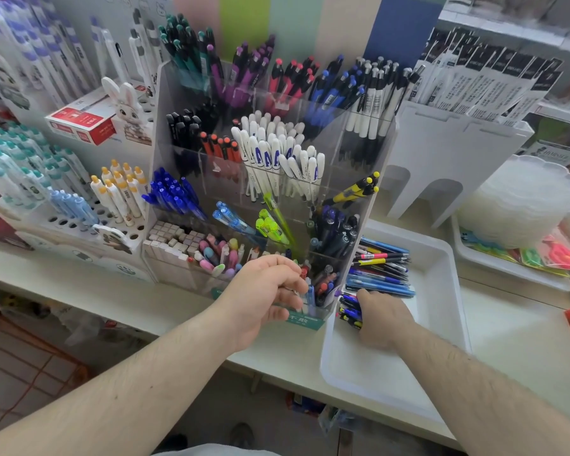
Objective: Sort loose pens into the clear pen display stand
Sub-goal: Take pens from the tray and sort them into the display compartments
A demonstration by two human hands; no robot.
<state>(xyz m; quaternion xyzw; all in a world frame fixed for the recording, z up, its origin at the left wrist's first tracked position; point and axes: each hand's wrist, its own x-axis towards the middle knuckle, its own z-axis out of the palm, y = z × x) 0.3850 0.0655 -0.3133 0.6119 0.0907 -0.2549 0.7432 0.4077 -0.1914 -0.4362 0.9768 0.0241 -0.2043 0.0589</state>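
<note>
Tiered clear acrylic pen display stand (pixel 359 179) at centre of the pale shelf counter (pixel 165 301), compartments packed by colour: teal, purple, red, blue and white-barrelled pens along the top row, black and orange-capped and white pens with blue lettering in the middle, blue, light-blue, neon-green, yellow and dark pens lower down, pastel pens and square erasers at the front.

Left hand (pixel 264 294) at the stand's front right compartment, fingers curled around the tops of the red- and blue-tipped pens (pixel 323 284) standing there; pinching one or merely touching them, cannot tell.

Shallow white plastic tray (pixel 389 376) just beside the stand on its right, overhanging the counter edge. Loose mixed pens (pixel 382 271) piled in the tray's far left part, blue, black, pink and yellow barrels lying mostly crosswise.

Right hand (pixel 384 319) inside the tray, fingers wrapped around a bundle of dark blue and black pens (pixel 349 311) near the tray's left wall, close to the stand's base.

White rabbit-figure pen rack (pixel 125 103) with teal- and yellow-capped pens at left. White cardboard display of packaged refills (pixel 468 90) at right. Stack of translucent scalloped plastic dishes (pixel 520 199) further right.
</note>
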